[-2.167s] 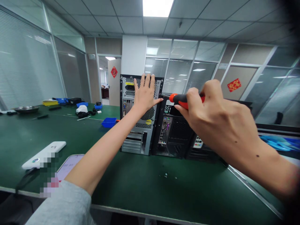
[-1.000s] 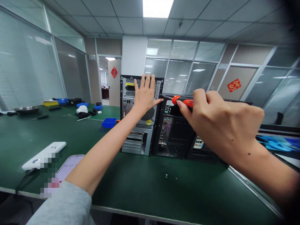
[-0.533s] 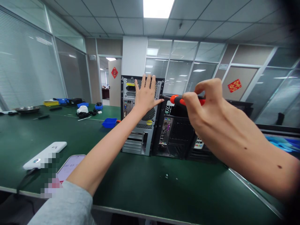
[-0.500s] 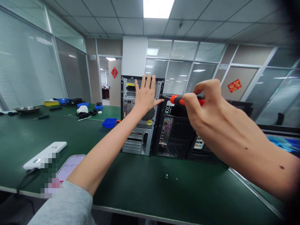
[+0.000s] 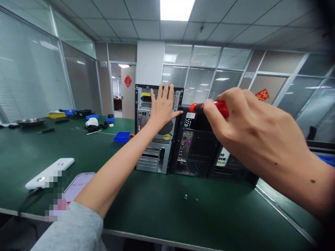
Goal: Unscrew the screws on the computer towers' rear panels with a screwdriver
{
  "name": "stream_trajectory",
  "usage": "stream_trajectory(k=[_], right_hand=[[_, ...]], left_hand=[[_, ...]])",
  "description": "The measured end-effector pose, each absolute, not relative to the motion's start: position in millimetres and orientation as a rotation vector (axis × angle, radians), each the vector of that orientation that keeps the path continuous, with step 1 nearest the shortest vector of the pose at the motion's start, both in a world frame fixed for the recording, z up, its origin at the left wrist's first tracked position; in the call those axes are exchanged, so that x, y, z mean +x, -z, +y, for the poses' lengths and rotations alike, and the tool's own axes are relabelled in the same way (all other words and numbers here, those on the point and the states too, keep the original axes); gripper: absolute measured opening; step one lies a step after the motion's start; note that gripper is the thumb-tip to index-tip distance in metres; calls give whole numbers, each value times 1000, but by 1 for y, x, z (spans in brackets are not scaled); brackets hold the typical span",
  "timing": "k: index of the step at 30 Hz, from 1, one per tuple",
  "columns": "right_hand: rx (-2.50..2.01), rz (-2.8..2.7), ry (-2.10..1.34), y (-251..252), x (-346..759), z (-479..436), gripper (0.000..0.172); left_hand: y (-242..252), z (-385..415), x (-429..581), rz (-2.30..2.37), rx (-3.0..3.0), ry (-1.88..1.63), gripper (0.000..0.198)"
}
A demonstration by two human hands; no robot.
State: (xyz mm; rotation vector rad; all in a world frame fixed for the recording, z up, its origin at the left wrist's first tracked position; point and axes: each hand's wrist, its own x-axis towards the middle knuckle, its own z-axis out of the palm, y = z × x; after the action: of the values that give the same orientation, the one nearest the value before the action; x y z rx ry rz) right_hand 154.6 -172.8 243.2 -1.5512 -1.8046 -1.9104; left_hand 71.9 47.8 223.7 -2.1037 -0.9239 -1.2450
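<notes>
My left hand [image 5: 162, 105] lies flat, fingers spread, against the perforated rear panel of a grey computer tower [image 5: 155, 150] standing upright on the green table [image 5: 167, 212]. My right hand [image 5: 251, 129] is closed round a screwdriver with a red and black handle [image 5: 209, 106]; its dark shaft points left at the upper right edge of that tower, beside my left thumb. A black tower [image 5: 195, 150] stands touching the grey one on its right, its rear ports facing me.
A third case [image 5: 227, 162] lies behind my right wrist. A white device [image 5: 49, 172] and a phone [image 5: 77, 185] rest near the front left edge. Blue bins [image 5: 121, 136], a metal bowl [image 5: 29, 121] and small tools sit far left. Small specks, perhaps screws [image 5: 185, 196], lie mid-table.
My right hand has kept rolling round the screwdriver handle, fingers shifting their grip, while the tip stays at the same spot. My left hand and both towers have not moved.
</notes>
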Motion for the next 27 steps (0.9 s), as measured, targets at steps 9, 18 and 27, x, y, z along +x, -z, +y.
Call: stream_trajectory(k=[9,18,27], right_hand=[[-1213,-1874,2132,-235,160,-166,32],[-1338,-1897,1845,-235,162,-164,35],[-1305,-1867,2001,-230,166,-164,33]], left_hand=[[-224,48,74,-923,-2099,1264,79],[-223,50,76,-910,-2088,1287,79],[-223,50,78,-904,-2105,1296,81]])
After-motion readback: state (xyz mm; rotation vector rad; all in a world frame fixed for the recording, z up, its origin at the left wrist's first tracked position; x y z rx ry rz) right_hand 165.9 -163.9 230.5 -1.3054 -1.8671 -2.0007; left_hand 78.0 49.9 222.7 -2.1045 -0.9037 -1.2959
